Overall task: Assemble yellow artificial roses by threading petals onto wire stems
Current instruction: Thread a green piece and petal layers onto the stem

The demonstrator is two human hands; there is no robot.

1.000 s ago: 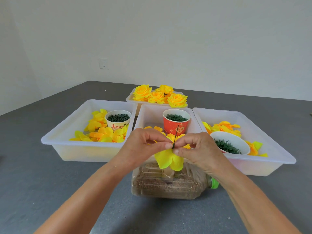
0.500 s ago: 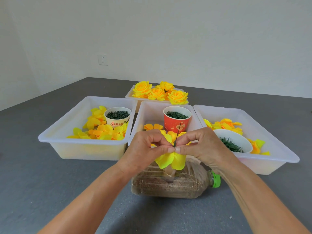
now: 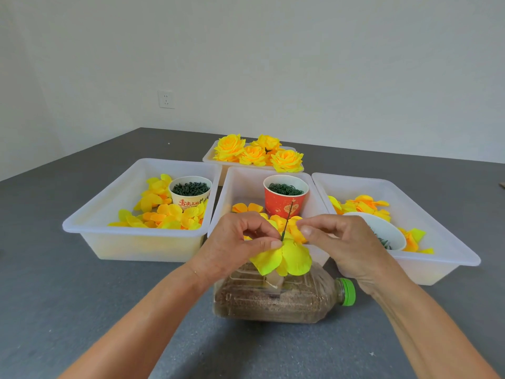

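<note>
My left hand pinches yellow-green petal on dark wire stem; right hand loosely curled, empty. Cream cup shows red characters.

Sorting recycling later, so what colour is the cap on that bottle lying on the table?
Green cap; the head view shows it.

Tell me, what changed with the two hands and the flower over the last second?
The right hand let go of the thin dark wire stem and drew slightly to the right, its fingers now apart from it. The left hand still pinches the yellow fabric petal layer at the wire, above the sand-filled plastic bottle. The white plastic trays and cups stayed put.
</note>
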